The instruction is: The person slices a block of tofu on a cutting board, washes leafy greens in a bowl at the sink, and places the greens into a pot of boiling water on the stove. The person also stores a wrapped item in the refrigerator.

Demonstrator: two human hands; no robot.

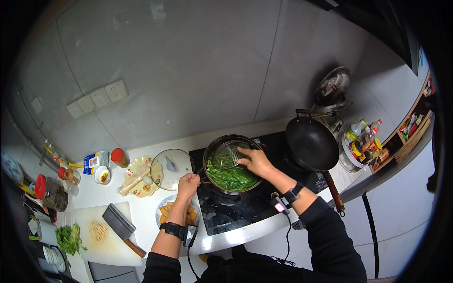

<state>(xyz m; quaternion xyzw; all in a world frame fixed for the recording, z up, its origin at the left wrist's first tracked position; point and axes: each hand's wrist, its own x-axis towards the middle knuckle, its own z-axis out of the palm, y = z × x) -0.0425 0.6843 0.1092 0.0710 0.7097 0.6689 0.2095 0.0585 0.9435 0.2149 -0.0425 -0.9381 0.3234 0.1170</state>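
A steel pot [260, 143] on the black cooktop holds wet green leafy vegetables [231, 179]. My right hand [256, 161] reaches over its right rim, thumb and fingers on a round wire strainer [226, 152] that lies tilted inside the pot above the leaves. At the pot's left side, my left hand [188, 185] is closed at the loop handle [205, 181]; its fingertips are partly hidden. Just behind that hand a glass lid [178, 182] rests on the counter. Under my left forearm is a plate [160, 203] of golden-brown fried pieces [191, 214], partly covered.
A black wok [311, 143] stands right of the pot, its wooden handle [334, 194] jutting past the counter's front. A cleaver [119, 221] lies on the cutting board [106, 253] beside pale shreds [99, 231]. Bottles [364, 138] crowd the right corner. Cables hang from both wrists.
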